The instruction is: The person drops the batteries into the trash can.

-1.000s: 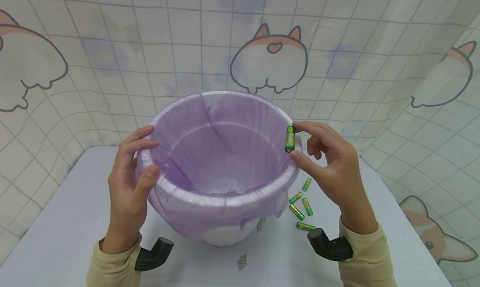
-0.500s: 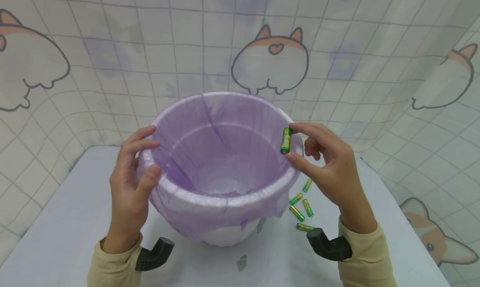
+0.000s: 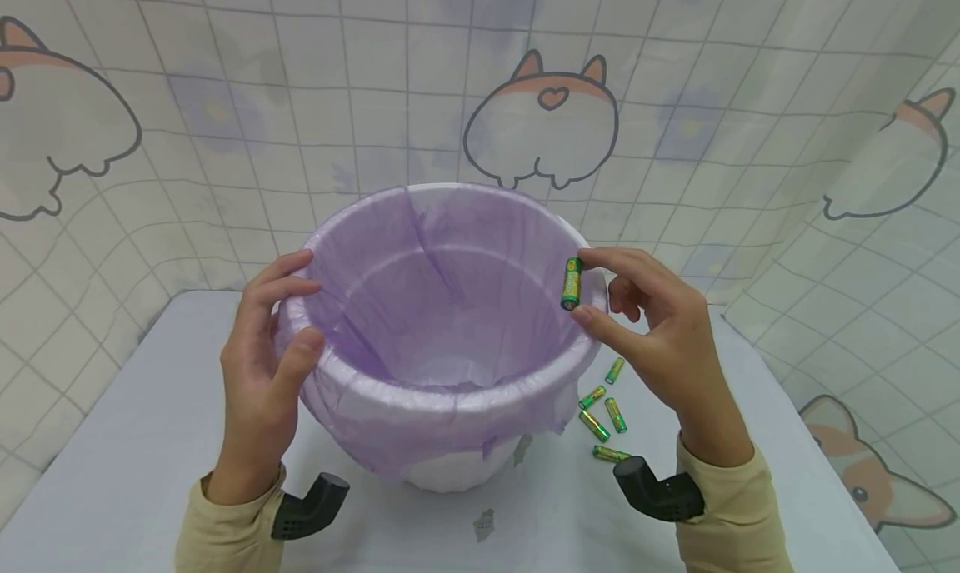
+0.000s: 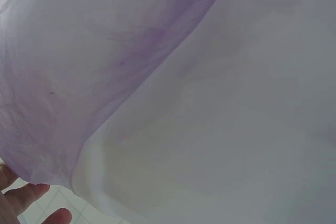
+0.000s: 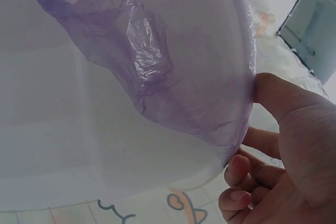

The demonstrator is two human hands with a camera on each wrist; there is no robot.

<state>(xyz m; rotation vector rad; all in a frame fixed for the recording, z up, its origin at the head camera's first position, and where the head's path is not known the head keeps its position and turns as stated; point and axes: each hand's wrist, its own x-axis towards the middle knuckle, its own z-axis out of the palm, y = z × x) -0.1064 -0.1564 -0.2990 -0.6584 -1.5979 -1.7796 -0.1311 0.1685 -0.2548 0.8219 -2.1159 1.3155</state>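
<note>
A white bin (image 3: 450, 470) lined with a thin purple plastic bag (image 3: 450, 306) stands on the table, the bag folded down over its rim. My left hand (image 3: 262, 373) grips the rim on the left, thumb and fingers bent over the edge. At the right side of the rim my right hand (image 3: 660, 331) pinches a green and yellow battery (image 3: 572, 283) upright between thumb and index finger, over the bin's mouth. In the right wrist view the bag's overhang (image 5: 173, 66) hides the battery. The left wrist view is mostly filled by the bin's wall (image 4: 220, 119) and bag.
Several matching batteries (image 3: 595, 426) lie on the white table (image 3: 127, 448) to the right of the bin. Small grey patches (image 3: 483, 524) mark the table in front. A curtain (image 3: 360, 98) printed with corgis and a grid hangs behind and at the sides.
My right hand has shifted slightly left with the battery, bringing it further over the bin's opening. The left hand keeps its grip on the rim.
</note>
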